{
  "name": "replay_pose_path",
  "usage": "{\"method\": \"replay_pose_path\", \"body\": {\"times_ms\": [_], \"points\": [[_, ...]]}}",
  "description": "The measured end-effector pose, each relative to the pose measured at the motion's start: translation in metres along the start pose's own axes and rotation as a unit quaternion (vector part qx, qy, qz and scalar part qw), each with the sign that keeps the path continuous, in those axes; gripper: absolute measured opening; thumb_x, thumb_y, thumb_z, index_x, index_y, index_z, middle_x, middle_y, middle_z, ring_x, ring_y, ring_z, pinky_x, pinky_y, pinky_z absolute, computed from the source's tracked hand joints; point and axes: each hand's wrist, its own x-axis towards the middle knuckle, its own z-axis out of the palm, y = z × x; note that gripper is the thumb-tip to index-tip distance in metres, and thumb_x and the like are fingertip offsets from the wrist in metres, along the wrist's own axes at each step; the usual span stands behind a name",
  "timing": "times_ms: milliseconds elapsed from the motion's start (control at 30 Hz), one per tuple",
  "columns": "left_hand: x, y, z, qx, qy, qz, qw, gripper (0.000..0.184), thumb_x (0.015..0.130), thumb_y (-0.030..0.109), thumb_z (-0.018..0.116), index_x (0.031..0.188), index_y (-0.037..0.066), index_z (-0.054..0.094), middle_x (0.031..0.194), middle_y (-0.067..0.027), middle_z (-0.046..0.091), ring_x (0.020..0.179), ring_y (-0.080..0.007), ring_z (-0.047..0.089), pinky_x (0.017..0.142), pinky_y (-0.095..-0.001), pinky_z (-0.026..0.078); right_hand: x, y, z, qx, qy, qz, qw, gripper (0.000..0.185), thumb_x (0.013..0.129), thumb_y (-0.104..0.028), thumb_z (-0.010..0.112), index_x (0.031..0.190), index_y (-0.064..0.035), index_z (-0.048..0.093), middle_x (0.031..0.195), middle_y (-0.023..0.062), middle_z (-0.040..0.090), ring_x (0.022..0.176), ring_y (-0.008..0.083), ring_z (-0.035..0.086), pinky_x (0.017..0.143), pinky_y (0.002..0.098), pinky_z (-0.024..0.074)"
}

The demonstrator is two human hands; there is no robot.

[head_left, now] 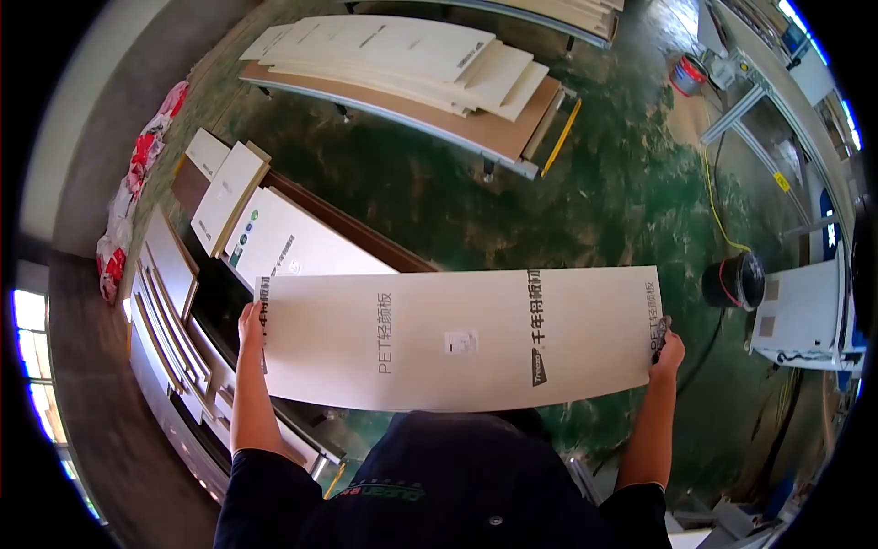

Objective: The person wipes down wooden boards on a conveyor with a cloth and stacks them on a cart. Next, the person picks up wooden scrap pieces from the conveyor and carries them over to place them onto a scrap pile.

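Note:
A long white board (430,311) printed with black lettering stretches across in front of my body. A small white label (462,342) is stuck near its middle. My left hand (250,327) grips the board's left end, fingers closed around the edge. At the opposite end, my right hand (671,351) is closed on the right edge. Something small and dark (659,340) shows beside the right fingers; I cannot make out what it is. Behind the board's left half, more white panels (283,240) lie stacked, partly covered by it.
A wheeled table (512,137) bears a stack of pale boards (384,55) farther ahead. Brown and grey panels (165,311) lean at the left. A black bucket (733,280), a red bucket (688,75) and a yellow hose (712,197) are at the right on the green floor (604,192).

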Motion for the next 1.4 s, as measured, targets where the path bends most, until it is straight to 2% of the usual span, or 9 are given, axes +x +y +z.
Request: {"method": "replay_pose_path", "body": {"times_ms": [200, 367, 567, 833, 900, 967, 1000, 1133, 1400], "points": [[0.023, 0.007, 0.058, -0.151, 0.003, -0.053, 0.987, 0.029, 0.090, 0.034, 0.053, 0.090, 0.007, 0.064, 0.071, 0.0017, 0.058, 0.060, -0.0078, 0.052, 0.056, -0.0235, 0.041, 0.069, -0.055, 0.037, 0.038, -0.006, -0.010, 0.999, 0.020, 0.088, -0.014, 0.050, 0.091, 0.0028, 0.060, 0.079, 0.0063, 0.061, 0.064, 0.0156, 0.056, 0.058, 0.0299, 0.0468], [0.076, 0.040, 0.139, -0.118, 0.075, -0.075, 0.987, 0.038, 0.088, 0.043, 0.053, 0.100, 0.009, 0.064, 0.067, 0.0017, 0.054, 0.053, -0.0085, 0.046, 0.044, -0.0259, 0.035, 0.140, -0.124, 0.120, 0.034, -0.014, -0.044, 0.998, 0.018, 0.088, -0.014, 0.051, 0.090, 0.0008, 0.060, 0.081, 0.0055, 0.061, 0.065, 0.0153, 0.057, 0.059, 0.0282, 0.0462], [0.142, 0.104, 0.169, -0.064, 0.100, -0.141, 0.983, 0.048, 0.085, 0.054, 0.051, 0.111, 0.015, 0.062, 0.064, 0.0013, 0.049, 0.051, -0.0098, 0.044, 0.042, -0.0265, 0.034, 0.195, -0.236, 0.238, 0.013, -0.071, -0.044, 0.996, 0.019, 0.090, -0.013, 0.046, 0.097, 0.0002, 0.058, 0.086, 0.0088, 0.062, 0.070, 0.0187, 0.061, 0.060, 0.0308, 0.0488], [0.203, 0.135, 0.139, -0.136, 0.266, -0.173, 0.938, 0.040, 0.087, 0.047, 0.055, 0.109, 0.015, 0.063, 0.061, 0.0033, 0.048, 0.043, -0.0078, 0.038, 0.036, -0.0257, 0.028, 0.190, -0.343, 0.497, -0.001, -0.190, -0.024, 0.981, 0.022, 0.092, -0.016, 0.044, 0.106, -0.0028, 0.055, 0.095, 0.0075, 0.062, 0.084, 0.0210, 0.062, 0.073, 0.0334, 0.0491], [0.215, 0.101, 0.128, -0.166, 0.303, -0.136, 0.929, 0.037, 0.088, 0.046, 0.054, 0.104, 0.013, 0.063, 0.061, 0.0037, 0.047, 0.043, -0.0079, 0.038, 0.037, -0.0259, 0.028, 0.202, -0.366, 0.580, -0.018, -0.233, -0.043, 0.971, 0.022, 0.092, -0.016, 0.045, 0.105, -0.0027, 0.056, 0.096, 0.0069, 0.062, 0.086, 0.0197, 0.061, 0.075, 0.0336, 0.0478], [0.197, 0.153, 0.126, -0.159, 0.322, -0.181, 0.916, 0.037, 0.089, 0.044, 0.053, 0.100, 0.011, 0.063, 0.061, 0.0042, 0.047, 0.045, -0.0076, 0.038, 0.039, -0.0259, 0.030, 0.206, -0.397, 0.675, -0.031, -0.287, -0.067, 0.955, 0.023, 0.091, -0.017, 0.046, 0.104, -0.0023, 0.058, 0.097, 0.0066, 0.062, 0.086, 0.0186, 0.060, 0.076, 0.0337, 0.0465], [0.195, 0.176, 0.122, -0.157, 0.331, -0.200, 0.909, 0.037, 0.089, 0.044, 0.052, 0.099, 0.010, 0.063, 0.061, 0.0044, 0.046, 0.046, -0.0074, 0.039, 0.040, -0.0260, 0.030, 0.208, -0.412, 0.723, -0.026, -0.339, -0.053, 0.939, 0.021, 0.092, -0.021, 0.049, 0.103, -0.0070, 0.061, 0.095, 0.0012, 0.062, 0.083, 0.0148, 0.058, 0.073, 0.0292, 0.0446], [0.185, 0.139, 0.112, -0.219, 0.447, -0.143, 0.855, 0.031, 0.094, 0.032, 0.048, 0.095, 0.004, 0.061, 0.080, 0.0006, 0.059, 0.071, -0.0078, 0.052, 0.066, -0.0236, 0.043, 0.123, -0.472, 0.878, -0.066, -0.395, -0.112, 0.910, 0.019, 0.092, -0.018, 0.048, 0.097, -0.0061, 0.061, 0.091, 0.0018, 0.062, 0.078, 0.0146, 0.058, 0.069, 0.0299, 0.0462], [0.244, 0.145, 0.121, -0.211, 0.545, -0.189, 0.789, 0.034, 0.095, 0.032, 0.045, 0.098, 0.002, 0.060, 0.084, -0.0012, 0.060, 0.075, -0.0089, 0.053, 0.069, -0.0249, 0.044, -0.009, -0.493, 1.160, -0.101, -0.561, -0.118, 0.813, 0.017, 0.091, -0.016, 0.047, 0.095, -0.0056, 0.060, 0.084, 0.0010, 0.061, 0.074, 0.0147, 0.058, 0.067, 0.0302, 0.0465]]}}
